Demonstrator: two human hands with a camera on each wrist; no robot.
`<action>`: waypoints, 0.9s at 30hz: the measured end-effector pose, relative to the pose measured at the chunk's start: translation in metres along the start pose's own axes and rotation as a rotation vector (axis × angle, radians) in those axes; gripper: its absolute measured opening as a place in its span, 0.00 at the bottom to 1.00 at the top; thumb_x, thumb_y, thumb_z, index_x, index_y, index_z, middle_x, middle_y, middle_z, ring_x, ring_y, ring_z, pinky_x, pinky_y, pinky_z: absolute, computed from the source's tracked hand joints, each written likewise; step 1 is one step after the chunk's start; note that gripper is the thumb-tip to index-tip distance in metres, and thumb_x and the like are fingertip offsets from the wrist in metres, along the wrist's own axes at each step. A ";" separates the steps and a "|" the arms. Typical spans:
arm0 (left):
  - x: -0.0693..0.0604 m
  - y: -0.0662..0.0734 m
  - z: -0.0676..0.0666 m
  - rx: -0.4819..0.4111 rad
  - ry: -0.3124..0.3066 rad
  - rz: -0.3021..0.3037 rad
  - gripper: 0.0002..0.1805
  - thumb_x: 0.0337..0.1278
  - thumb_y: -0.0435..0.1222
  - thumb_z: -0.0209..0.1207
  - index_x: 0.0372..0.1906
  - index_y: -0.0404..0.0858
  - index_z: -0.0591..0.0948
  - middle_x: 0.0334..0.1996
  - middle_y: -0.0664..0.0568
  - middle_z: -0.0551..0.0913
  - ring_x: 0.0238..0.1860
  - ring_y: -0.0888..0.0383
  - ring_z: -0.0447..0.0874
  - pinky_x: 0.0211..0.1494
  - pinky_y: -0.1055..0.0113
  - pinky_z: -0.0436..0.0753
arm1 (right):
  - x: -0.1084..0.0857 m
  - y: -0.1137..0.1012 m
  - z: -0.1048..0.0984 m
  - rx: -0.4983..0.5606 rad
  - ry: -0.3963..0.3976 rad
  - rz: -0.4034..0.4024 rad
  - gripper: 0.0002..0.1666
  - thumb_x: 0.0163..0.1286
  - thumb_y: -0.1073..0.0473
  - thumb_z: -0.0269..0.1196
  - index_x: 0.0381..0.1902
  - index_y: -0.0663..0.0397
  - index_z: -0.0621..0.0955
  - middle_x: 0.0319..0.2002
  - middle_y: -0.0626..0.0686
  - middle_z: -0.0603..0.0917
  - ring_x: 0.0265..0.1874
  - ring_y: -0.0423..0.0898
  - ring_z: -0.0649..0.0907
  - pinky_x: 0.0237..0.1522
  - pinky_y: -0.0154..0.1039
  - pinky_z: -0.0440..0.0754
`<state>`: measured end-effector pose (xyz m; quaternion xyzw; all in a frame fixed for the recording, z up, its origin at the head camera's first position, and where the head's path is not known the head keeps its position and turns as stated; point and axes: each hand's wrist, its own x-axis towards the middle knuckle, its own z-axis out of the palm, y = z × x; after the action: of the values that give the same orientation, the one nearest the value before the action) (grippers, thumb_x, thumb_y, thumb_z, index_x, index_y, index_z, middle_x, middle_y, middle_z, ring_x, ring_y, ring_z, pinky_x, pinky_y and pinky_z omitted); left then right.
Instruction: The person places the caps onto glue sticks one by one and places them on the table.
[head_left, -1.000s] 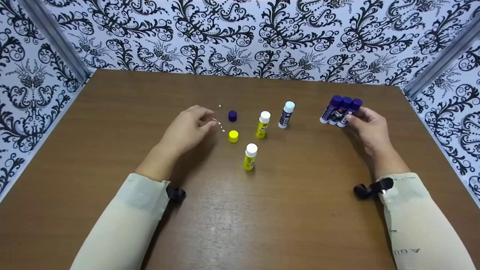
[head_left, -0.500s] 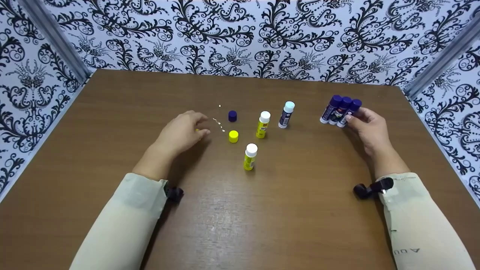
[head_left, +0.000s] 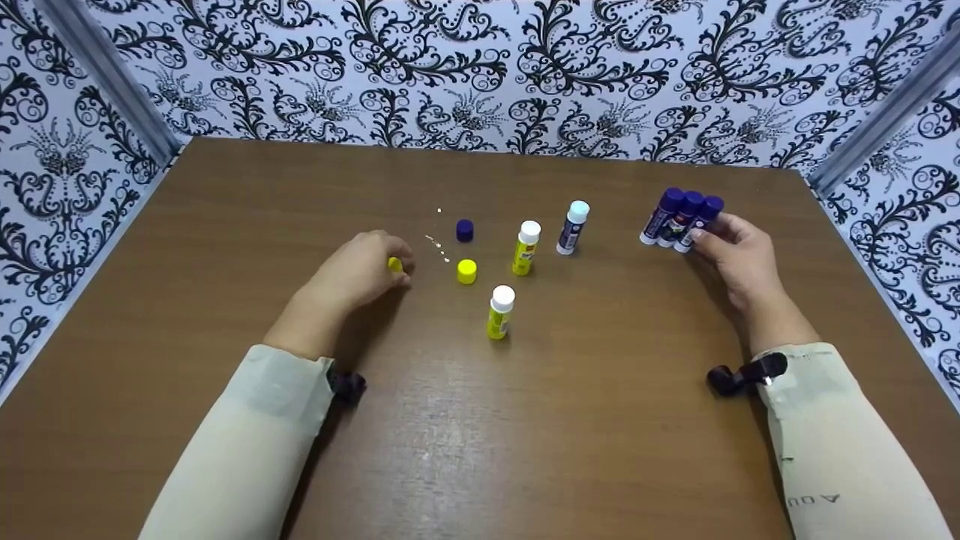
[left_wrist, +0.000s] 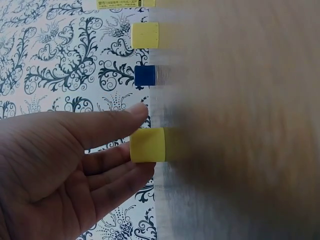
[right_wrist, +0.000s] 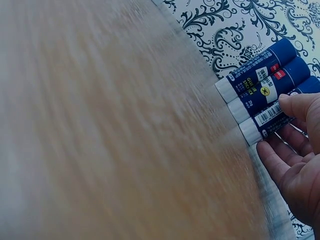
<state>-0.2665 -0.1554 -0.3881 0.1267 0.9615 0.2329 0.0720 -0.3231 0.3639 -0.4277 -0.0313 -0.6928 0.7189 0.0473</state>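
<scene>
In the head view my left hand point(head_left: 360, 270) is at a yellow cap point(head_left: 395, 264) standing on the table. The left wrist view shows that yellow cap point(left_wrist: 147, 145) between thumb and fingers, with a gap below the thumb. My right hand point(head_left: 742, 259) holds the nearest of three dark blue glue sticks point(right_wrist: 267, 120), which stand side by side on white bases at the far right. Its thumb lies on the label; some fingertips are hidden. Between the hands stand a second yellow cap point(head_left: 466, 271) and a dark blue cap point(head_left: 465, 230).
Two yellow glue sticks with white tops, one nearer point(head_left: 500, 313) and one farther point(head_left: 526, 247), stand mid-table. Behind them is a blue glue stick point(head_left: 573, 227) with a pale top. Small white crumbs point(head_left: 437, 246) lie by the caps. Patterned walls point(head_left: 480, 75) border the table.
My left hand has drawn back left and toward me from beside the white crumbs, and the yellow cap by its fingers has come into sight. The right hand has stayed on the glue stick.
</scene>
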 end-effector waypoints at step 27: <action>0.001 -0.003 0.000 0.019 0.010 0.006 0.10 0.60 0.27 0.63 0.43 0.35 0.90 0.51 0.39 0.88 0.57 0.42 0.84 0.66 0.47 0.81 | -0.004 -0.004 0.003 -0.011 0.037 -0.028 0.15 0.66 0.67 0.72 0.50 0.53 0.84 0.41 0.45 0.88 0.42 0.40 0.86 0.45 0.26 0.88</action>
<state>-0.2679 -0.1571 -0.3898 0.1293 0.9636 0.2246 0.0655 -0.3195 0.3609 -0.4240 -0.0352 -0.6960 0.7137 0.0702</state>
